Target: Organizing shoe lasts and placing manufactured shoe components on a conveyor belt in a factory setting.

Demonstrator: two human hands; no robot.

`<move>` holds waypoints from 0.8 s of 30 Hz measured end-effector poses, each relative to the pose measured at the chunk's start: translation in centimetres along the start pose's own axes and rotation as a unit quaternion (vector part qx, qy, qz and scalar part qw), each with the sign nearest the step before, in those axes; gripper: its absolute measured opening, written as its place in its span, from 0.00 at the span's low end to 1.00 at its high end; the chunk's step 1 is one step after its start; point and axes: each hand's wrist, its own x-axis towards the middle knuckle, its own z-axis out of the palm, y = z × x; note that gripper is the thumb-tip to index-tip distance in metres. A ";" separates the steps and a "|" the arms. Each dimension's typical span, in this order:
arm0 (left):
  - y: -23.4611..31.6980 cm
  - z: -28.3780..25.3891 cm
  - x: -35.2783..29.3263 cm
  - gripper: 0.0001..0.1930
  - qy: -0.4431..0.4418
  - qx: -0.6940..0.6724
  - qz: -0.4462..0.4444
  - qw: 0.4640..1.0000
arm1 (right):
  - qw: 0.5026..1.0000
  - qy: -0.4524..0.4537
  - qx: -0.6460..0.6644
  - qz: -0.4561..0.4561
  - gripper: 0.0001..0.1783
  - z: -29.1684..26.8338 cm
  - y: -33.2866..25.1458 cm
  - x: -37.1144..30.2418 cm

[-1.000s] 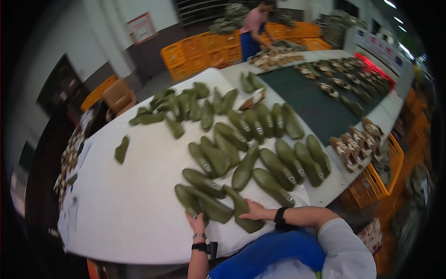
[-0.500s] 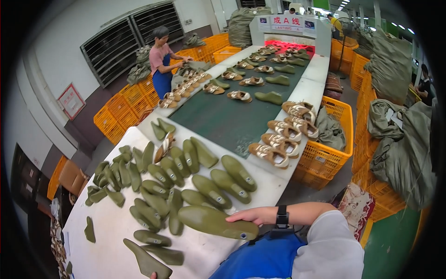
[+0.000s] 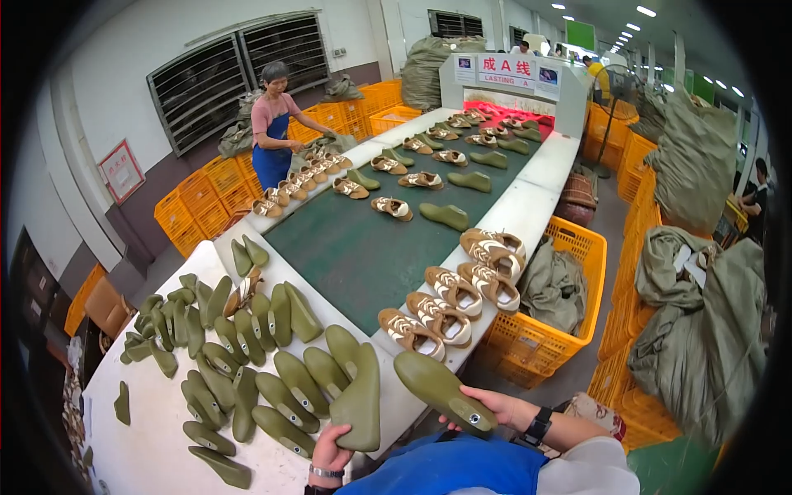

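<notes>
My left hand (image 3: 331,452) grips an olive-green shoe last (image 3: 360,404) by its lower end, tilted up over the white table. In my right hand (image 3: 499,406) is another green shoe last (image 3: 437,386), its toe pointing up and to the left. The two lasts are held apart in front of my blue apron. Beside my left hand, several more lasts (image 3: 280,396) lie in rows and heaps on the white table (image 3: 157,437). One brown and white shoe (image 3: 244,293) lies among them. Several brown and white shoes (image 3: 450,290) stand on the white ledge beyond my right hand.
A green conveyor belt (image 3: 330,256) carries shoes and lasts toward a white machine (image 3: 511,91). A co-worker (image 3: 276,124) stands at its left side. Orange crates (image 3: 544,334) holding grey-green cloth line the right, beside large stuffed sacks (image 3: 701,305).
My left hand has come up from the lower edge with its last. My right hand has moved right with its last. The view has shifted, and belt items sit nearer.
</notes>
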 end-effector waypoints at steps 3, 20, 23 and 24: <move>0.7 0.8 3.5 0.25 -0.021 0.104 -0.014 0.994 | 0.998 0.058 0.002 -0.008 0.30 -0.7 -1.0 -1.0; -2.7 -0.4 10.2 0.27 0.034 0.132 -0.009 0.991 | 0.991 0.047 -0.039 0.120 0.30 -2.4 -11.0 4.2; -4.0 1.3 10.2 0.27 0.075 0.151 0.033 0.985 | 0.983 0.040 -0.065 0.170 0.30 -2.5 -14.7 5.5; -4.5 1.9 10.1 0.27 0.113 0.140 0.057 0.982 | 0.973 0.079 -0.090 0.195 0.29 -1.9 -16.2 5.7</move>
